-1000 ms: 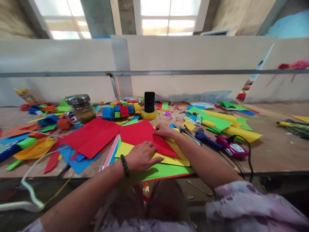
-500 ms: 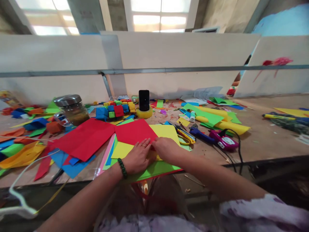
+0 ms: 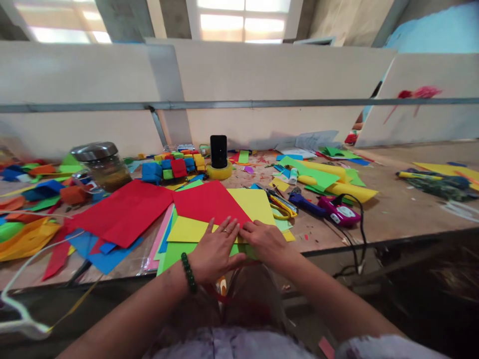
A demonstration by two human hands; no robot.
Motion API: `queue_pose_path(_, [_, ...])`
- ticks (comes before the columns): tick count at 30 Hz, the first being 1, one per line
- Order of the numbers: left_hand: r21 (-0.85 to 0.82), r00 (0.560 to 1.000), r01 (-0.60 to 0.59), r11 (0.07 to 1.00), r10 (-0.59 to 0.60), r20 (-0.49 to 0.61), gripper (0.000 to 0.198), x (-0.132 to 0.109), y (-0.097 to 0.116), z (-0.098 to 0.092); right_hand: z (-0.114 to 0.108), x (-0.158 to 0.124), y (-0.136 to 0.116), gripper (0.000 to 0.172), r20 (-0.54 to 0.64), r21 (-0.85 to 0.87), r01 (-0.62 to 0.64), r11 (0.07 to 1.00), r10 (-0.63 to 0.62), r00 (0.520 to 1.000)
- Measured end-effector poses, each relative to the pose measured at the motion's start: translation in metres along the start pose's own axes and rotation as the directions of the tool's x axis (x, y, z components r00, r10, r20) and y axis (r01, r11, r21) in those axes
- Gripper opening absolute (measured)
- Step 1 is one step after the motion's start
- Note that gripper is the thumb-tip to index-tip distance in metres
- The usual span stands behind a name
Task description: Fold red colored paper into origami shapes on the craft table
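Observation:
A red paper sheet (image 3: 211, 202) lies at an angle over a yellow sheet (image 3: 251, 199) on a stack of coloured papers at the table's front edge. My left hand (image 3: 215, 249), with a green bead bracelet and a ring, rests on the red sheet's lower corner, its fingers stretched out. My right hand (image 3: 267, 242) presses the same corner from the right, fingertips close to the left hand's and lying on the paper. Under both hands, a green sheet (image 3: 179, 253) shows along the front of the stack. The underside of the red corner is hidden.
To the left lie another red sheet (image 3: 123, 214) and a glass jar (image 3: 103, 167). Small paper cubes (image 3: 178, 168) and a phone (image 3: 218, 151) on a yellow tape roll (image 3: 220, 172) stand behind. Yellow-handled scissors (image 3: 282, 209) and a purple corded device (image 3: 340, 212) lie right.
My right hand has moved down and right along the red paper's corner, its fingers less curled. My left fingers are more spread. The camera view has shifted slightly.

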State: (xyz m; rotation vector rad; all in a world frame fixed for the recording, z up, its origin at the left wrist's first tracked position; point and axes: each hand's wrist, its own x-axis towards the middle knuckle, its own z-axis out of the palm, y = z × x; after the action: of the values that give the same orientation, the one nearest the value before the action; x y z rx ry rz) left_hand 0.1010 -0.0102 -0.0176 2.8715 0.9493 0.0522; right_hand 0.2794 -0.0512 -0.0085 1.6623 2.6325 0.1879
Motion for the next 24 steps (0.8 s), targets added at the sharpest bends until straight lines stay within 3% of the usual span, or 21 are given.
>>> queue_pose_path(5, [0.006,0.998,0.044,0.999,-0.044,0.055,0.079,-0.01,-0.011,-0.002,-0.001,-0.005,-0.004,0.02,0.01,0.041,-0.095,0.995,0.095,0.995])
queue_pose_path(8, [0.03,0.983,0.163,0.986,-0.165,0.085,0.08,-0.023,-0.04,-0.007,-0.003,-0.007,-0.007,0.02,0.019,0.08,-0.151,0.985,0.149,0.989])
queue_pose_path(14, [0.1,0.907,0.417,0.904,-0.42,0.016,0.08,-0.053,-0.094,-0.001,0.0,-0.007,-0.008,0.024,0.017,0.143,-0.198,0.97,0.198,0.98])
queue_pose_path(21, [0.144,0.888,0.458,0.877,-0.458,-0.038,0.078,-0.053,-0.094,-0.004,0.005,-0.008,-0.008,0.024,-0.019,0.167,-0.217,0.962,0.223,0.975])
queue_pose_path(24, [0.207,0.847,0.529,0.823,-0.527,-0.069,0.081,-0.039,-0.082,-0.013,0.003,-0.009,-0.009,0.022,-0.011,0.163,-0.228,0.96,0.233,0.972])
